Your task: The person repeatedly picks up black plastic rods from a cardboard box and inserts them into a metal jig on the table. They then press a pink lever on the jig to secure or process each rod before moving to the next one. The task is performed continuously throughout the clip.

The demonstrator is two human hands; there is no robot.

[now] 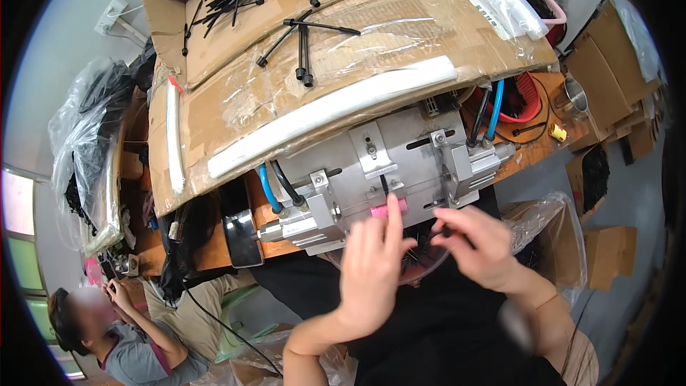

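My left hand (371,264) reaches over the front of a metal fixture (350,146). Its index finger points forward and its thumb stands apart. The fingertip meets or nearly meets the lower end of a thin black rod (384,186) in the fixture's middle. A pink piece (389,208) lies beside that finger. To the right, my right hand (479,243) has its fingers pinched on a small black part (446,231), mostly hidden by them. Below both hands, a bowl (418,275) holds several thin black pieces, partly covered by my hands.
A cardboard box (286,121) with loose black rods (304,53) overhangs the fixture. Blue air hoses (269,187) join cylinders on either side. A phone (241,229) lies left, a red basket (525,100) stands right. Another person (143,343) sits at lower left.
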